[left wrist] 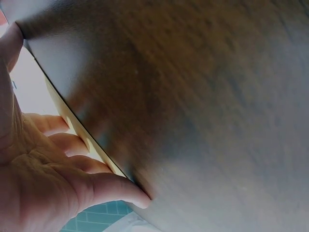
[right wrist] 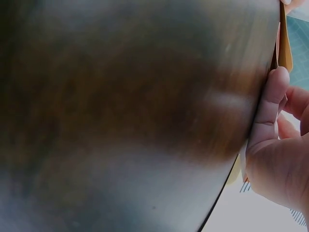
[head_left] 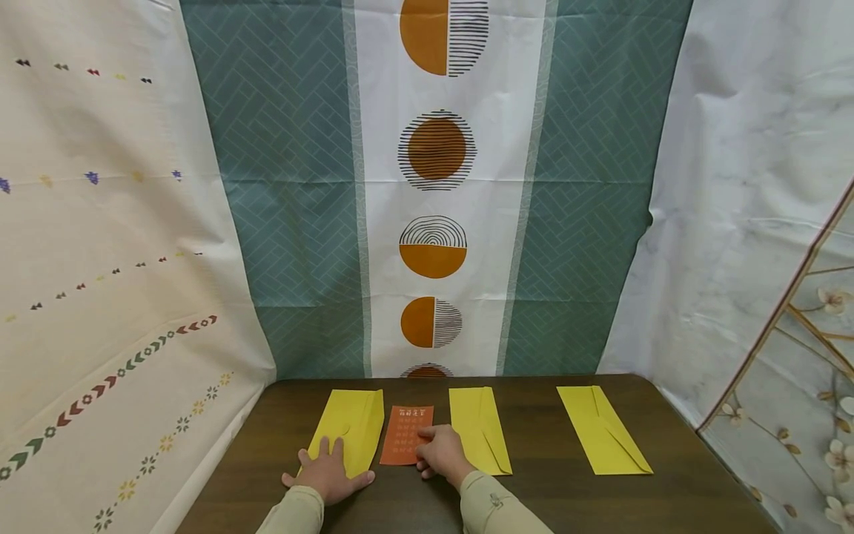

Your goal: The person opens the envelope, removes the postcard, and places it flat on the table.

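Note:
My left hand (head_left: pixel 325 475) lies with spread fingers on the near end of the left yellow envelope (head_left: pixel 356 415); its thumb reaches the dark table. In the left wrist view the palm and extended fingers (left wrist: pixel 72 145) show, with nothing gripped. My right hand (head_left: pixel 443 451) pinches the right edge of a red card (head_left: pixel 400 434) printed with pale lettering. The card lies between the left and middle yellow envelopes. The right wrist view shows the right thumb (right wrist: pixel 276 87) low by the tabletop, the other fingers partly hidden behind it. The right wrist is beside the middle yellow envelope (head_left: pixel 475 415).
A third yellow envelope (head_left: pixel 603 430) lies on the right part of the dark wooden table (head_left: pixel 534 497). Patterned cloth (head_left: pixel 293 222) hangs along the table's back, with a pale cloth (head_left: pixel 113 297) at the left and a flowered one (head_left: pixel 754 334) at the right.

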The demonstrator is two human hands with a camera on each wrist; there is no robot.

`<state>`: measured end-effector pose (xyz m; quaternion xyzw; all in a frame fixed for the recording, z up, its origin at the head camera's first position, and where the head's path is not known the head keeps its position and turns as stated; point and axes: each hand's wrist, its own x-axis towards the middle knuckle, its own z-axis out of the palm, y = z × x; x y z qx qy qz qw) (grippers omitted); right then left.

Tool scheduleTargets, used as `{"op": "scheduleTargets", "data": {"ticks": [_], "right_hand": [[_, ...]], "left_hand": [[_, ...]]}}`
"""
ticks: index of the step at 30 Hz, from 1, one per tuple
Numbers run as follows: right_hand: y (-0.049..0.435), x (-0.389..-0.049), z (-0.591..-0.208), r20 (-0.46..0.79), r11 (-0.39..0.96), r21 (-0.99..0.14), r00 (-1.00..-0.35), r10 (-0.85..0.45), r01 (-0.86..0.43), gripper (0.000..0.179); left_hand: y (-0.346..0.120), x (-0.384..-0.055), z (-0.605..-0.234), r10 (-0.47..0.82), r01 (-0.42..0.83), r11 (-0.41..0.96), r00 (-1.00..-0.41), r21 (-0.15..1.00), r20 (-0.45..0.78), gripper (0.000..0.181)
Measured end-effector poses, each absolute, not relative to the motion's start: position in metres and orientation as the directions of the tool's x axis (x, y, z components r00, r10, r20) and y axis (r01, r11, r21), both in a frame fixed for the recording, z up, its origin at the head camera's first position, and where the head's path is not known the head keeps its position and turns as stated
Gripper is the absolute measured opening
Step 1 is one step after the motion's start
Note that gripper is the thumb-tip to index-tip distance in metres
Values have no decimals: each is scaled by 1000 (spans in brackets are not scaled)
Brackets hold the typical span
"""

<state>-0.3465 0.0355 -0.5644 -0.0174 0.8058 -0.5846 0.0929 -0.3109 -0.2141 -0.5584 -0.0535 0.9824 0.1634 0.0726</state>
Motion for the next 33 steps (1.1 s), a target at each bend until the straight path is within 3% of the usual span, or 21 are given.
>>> {"op": "scheduleTargets", "data": {"ticks": [6,10,21,33], "right_hand": [[34,-347,-564,-126,338,-939,-981,-145,71,52],[28,-348,-565,-89,433,-901,-985,-150,15,50],[7,-345,-557,87,768,-615,-983,-162,-181,38],[-4,-347,-555,110,864,-440,-970,-217,-244,35]], "left_hand": [[-214,-309,-554,-80,-128,941,-984,314,-162,123],[-214,-308,-553,-83,-133,942,-982,308,-170,123],[-215,-308,-555,-86,-131,945,-984,301,-158,122],[-212,-311,-558,-86,-130,945,-984,300,-156,122]]}}
